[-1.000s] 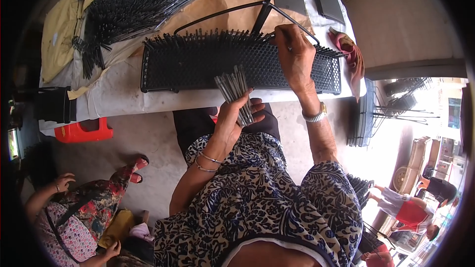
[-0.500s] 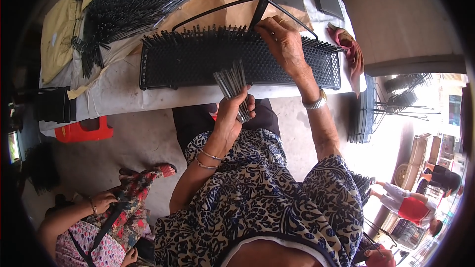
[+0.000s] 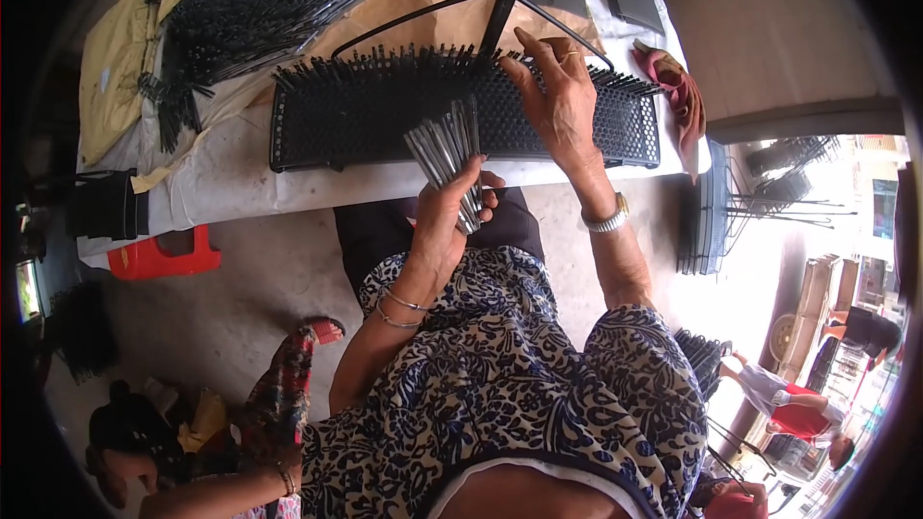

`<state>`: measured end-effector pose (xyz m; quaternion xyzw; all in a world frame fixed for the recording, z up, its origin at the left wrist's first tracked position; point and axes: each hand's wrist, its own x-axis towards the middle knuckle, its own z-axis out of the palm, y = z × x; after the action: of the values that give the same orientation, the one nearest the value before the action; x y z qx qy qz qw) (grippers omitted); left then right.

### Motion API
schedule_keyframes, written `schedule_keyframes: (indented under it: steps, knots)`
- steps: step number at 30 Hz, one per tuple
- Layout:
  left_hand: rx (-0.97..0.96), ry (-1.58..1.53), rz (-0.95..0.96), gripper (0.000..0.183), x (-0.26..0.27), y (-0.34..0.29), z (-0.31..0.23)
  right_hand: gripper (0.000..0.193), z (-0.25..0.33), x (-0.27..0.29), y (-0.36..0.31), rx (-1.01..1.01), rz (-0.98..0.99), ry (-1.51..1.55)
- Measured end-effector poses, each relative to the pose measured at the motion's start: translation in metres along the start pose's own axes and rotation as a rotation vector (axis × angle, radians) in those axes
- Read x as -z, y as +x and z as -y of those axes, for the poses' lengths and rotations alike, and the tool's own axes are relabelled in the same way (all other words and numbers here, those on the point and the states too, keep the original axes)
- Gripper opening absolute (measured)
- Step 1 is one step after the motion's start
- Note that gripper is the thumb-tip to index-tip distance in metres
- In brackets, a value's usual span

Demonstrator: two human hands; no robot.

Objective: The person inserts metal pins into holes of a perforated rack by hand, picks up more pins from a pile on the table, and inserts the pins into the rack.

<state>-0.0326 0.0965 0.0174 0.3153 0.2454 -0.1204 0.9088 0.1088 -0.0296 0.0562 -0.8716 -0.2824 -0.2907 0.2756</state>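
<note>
My left hand (image 3: 447,211) is closed around a bundle of thin, dark, shiny rods (image 3: 440,146), their upper ends fanned out in front of a black perforated metal panel (image 3: 356,125). Short black rods (image 3: 385,62) stick up in a dense row along the panel's far side. My right hand (image 3: 562,111) hovers over the panel's right half, close to that row, its thumb and fingers spread with nothing seen between them. Just beyond its fingertips a black metal post (image 3: 503,10) rises, with a curved bar branching off to each side.
A large pile of thin black rods (image 3: 260,14) lies on brown paper at the table's far left. A reddish cloth (image 3: 678,91) hangs at the right table edge. Under the left side is a red plastic stool (image 3: 163,253). Another person's arm (image 3: 226,492) shows at lower left.
My right hand has drawn back from the row of rods, and its fingers have spread. The left hand still holds the bundle, almost in place. The person at lower left has shifted.
</note>
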Motion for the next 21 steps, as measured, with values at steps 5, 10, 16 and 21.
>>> schedule_keyframes:
  steps: [5, 10, 16, 21]
  knots:
    - [-0.03, 0.078, -0.005, 0.023, -0.006, -0.003, 0.0, 0.036, 0.017, 0.023, -0.007, -0.47, 0.598, 0.661]
    - [0.018, 0.084, -0.046, 0.032, -0.005, -0.002, -0.001, 0.018, 0.015, 0.026, -0.009, -0.609, 0.514, 0.723]
    - [0.16, 0.021, -0.091, 0.024, 0.005, 0.007, 0.006, 0.015, -0.003, 0.012, 0.001, -0.394, -0.048, 0.356]
    - [0.11, -0.025, -0.047, 0.026, 0.012, 0.014, 0.012, 0.017, -0.02, -0.01, 0.002, -0.268, -0.107, 0.293]
